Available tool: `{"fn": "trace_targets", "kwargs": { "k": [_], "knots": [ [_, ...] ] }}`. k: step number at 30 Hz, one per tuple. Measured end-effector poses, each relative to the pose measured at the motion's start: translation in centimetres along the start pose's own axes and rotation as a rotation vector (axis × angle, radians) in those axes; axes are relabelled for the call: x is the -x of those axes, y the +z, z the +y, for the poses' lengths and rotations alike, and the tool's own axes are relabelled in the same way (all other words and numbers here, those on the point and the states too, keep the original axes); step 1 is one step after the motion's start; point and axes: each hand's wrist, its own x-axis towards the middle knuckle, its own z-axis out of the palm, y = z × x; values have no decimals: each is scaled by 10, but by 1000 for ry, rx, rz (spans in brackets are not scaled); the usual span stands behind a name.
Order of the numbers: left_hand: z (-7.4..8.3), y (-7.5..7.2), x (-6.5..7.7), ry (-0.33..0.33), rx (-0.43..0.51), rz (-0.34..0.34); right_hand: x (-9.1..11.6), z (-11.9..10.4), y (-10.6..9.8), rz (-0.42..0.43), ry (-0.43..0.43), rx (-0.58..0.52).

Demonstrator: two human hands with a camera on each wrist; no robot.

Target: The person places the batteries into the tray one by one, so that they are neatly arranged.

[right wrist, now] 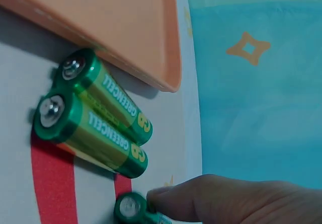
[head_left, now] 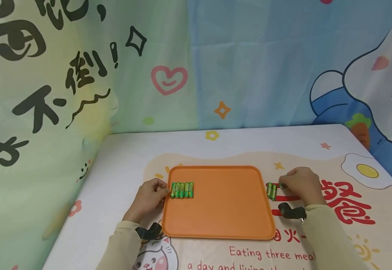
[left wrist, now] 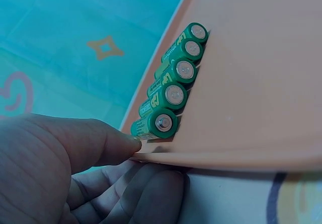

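Left hand (head_left: 150, 197) pinches the orange rectangular plastic tray (head_left: 219, 213) at 9 o'clock, beside five green cylindrical batteries (head_left: 181, 190) inside; right hand (head_left: 303, 183) pinches another battery (right wrist: 129, 207), near two more (head_left: 274, 192) outside 3 o'clock

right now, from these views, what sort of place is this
Probably a tabletop set up indoors for small handling work: a cartoon-printed backdrop stands behind a printed table, which bears an orange tray with a row of green batteries.
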Motion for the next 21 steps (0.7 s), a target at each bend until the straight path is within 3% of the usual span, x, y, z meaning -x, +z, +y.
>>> {"fn": "trace_targets", "kwargs": {
  "k": [10,21],
  "knots": [
    [-2,0,1,1,-1,15,5,-4,1,-35,-17,59],
    [-2,-1,0,16,-22,8,12,-11,-2,-34,-41,7]
  ]
}}
